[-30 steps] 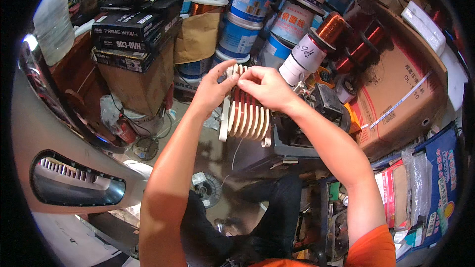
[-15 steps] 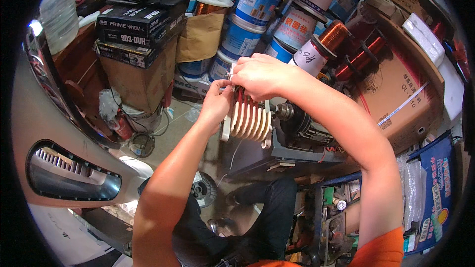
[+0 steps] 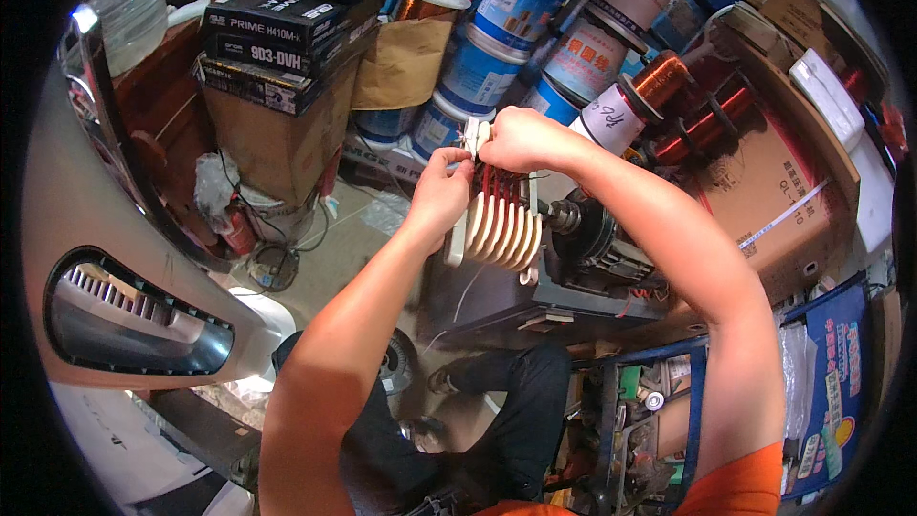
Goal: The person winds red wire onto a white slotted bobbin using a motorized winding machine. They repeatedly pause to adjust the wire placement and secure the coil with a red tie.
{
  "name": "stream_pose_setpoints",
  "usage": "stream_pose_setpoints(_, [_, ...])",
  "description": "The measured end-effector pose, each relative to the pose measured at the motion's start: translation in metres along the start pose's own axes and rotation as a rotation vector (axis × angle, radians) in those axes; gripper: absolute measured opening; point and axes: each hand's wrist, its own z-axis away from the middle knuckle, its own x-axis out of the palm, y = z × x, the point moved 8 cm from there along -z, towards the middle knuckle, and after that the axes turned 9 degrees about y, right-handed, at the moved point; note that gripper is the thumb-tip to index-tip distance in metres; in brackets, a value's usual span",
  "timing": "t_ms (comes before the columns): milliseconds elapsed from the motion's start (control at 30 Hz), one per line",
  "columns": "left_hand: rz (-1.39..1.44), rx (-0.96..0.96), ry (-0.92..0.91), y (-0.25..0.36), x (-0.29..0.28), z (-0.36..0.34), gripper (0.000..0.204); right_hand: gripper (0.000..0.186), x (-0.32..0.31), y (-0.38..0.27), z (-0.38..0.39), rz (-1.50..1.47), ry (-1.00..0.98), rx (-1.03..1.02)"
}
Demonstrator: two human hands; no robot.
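Observation:
In front of me is a white ribbed coil winding former (image 3: 504, 232), with dark red copper wire (image 3: 501, 182) in its slots. Its right end sits on the shaft of a dark winding machine (image 3: 587, 227). My left hand (image 3: 442, 199) is closed at the former's left end plate, thumb and fingers pinched near the top. Beside it, my right hand (image 3: 531, 141) is bent closed at the former's upper end, next to a white end block (image 3: 472, 137) with thin wire ends or metal bits. What sits between the fingertips of either hand is hidden.
Behind stand blue-and-white wire buckets (image 3: 478, 72) and copper wire spools (image 3: 661, 81). Black boxes (image 3: 277, 38) top a carton at left. The machine rests on a dark cabinet (image 3: 478, 311). A blue-edged tool tray (image 3: 659, 420) lies at lower right, a large cardboard box (image 3: 778, 191) above it.
The view has shifted, so most things sit slightly further right. My right hand has drawn back a little from the left fingertips, and the white end block now shows between them.

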Motion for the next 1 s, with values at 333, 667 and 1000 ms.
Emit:
stream_pose_setpoints(333, [0.028,-0.030,0.013,0.006,-0.003,0.004,0.026,0.022,-0.011,-0.041,0.033,0.256,0.072,-0.692])
stream_pose_setpoints(667, [0.017,-0.012,0.011,0.007,-0.003,0.005,0.027,0.022,-0.015,-0.039,0.021,0.294,0.060,-0.387])
stream_pose_setpoints(1000, [-0.043,-0.006,0.044,0.010,-0.005,0.008,0.027,0.038,-0.038,-0.025,0.022,-0.053,0.205,-0.549])
